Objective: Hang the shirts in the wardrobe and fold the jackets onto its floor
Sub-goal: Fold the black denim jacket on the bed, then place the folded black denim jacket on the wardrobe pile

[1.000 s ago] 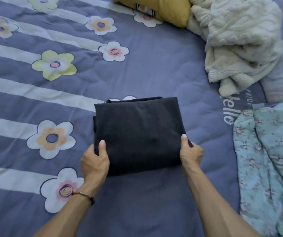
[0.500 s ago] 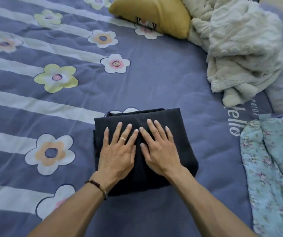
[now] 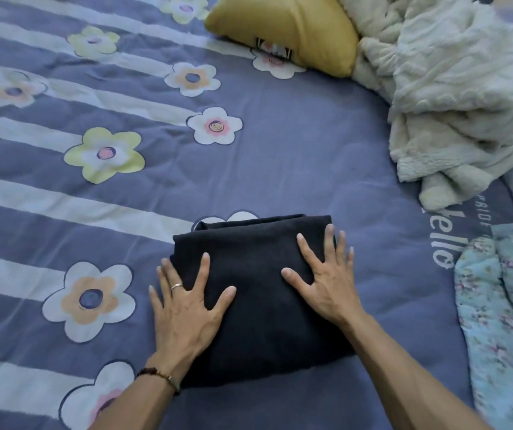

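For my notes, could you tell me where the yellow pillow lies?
The yellow pillow lies at the head view's top centre on the flowered bedspread, touching the cream blanket.

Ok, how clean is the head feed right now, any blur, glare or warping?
Head view: soft even light, no glare; dark folded garment shows little fabric detail; both hands sharp apart from slight blur at the right fingers; wide-angle bending curves the bedspread stripes toward the edges.
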A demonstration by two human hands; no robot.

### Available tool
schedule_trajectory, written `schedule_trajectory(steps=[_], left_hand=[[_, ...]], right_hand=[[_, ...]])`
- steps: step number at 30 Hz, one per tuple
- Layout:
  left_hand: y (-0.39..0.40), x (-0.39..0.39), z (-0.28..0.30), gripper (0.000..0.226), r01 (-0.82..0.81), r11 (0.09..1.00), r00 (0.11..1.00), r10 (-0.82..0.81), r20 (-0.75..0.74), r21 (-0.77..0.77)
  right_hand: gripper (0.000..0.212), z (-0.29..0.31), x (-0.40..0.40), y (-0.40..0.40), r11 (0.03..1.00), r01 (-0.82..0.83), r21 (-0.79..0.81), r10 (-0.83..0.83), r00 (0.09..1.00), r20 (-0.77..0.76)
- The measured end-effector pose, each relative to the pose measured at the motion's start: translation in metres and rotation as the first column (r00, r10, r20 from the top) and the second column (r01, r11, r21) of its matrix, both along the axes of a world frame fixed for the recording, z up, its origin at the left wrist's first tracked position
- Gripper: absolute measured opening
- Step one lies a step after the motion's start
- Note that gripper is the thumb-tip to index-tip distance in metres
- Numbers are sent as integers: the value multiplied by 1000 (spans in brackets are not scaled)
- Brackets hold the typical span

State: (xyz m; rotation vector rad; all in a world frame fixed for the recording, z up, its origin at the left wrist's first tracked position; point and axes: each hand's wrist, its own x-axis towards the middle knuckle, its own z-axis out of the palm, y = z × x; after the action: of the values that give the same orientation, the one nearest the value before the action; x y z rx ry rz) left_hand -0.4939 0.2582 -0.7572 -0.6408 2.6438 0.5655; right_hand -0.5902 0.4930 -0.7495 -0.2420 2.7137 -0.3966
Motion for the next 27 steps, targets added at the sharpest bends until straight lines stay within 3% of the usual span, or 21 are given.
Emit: schedule_trajectory(steps=[2,4,7,10,13,18,22,27], left_hand=[[-2,17,12,78,-61,998,997,61,44,20],[-3,27,19,77,-70,998,997,70,35,9],[-12,24,19,80,-180,941,983,168,67,286],[-27,13,17,93,-161,829,984,178,20,535],[-37,6,17,91,-138,726,976,213,-31,674],[-45,2,44,78,-110,660,969,236,-67,743],[-43,3,81,75,-46,640,987,149,-65,767],[-27,8,144,75,139,594,990,-85,-111,792]], right_hand=[[87,9,13,9,979,164,-119,-151,982,111],[88,17,21,23,948,242,-207,-192,953,235],[91,22,19,39,904,283,-321,-154,915,374],[100,21,9,46,858,298,-418,-67,872,485],[98,28,3,46,809,336,-483,-39,850,525],[82,57,34,49,645,514,-565,-157,813,560],[73,92,84,56,573,581,-578,-280,802,528],[73,162,169,62,435,679,-592,-494,729,473]])
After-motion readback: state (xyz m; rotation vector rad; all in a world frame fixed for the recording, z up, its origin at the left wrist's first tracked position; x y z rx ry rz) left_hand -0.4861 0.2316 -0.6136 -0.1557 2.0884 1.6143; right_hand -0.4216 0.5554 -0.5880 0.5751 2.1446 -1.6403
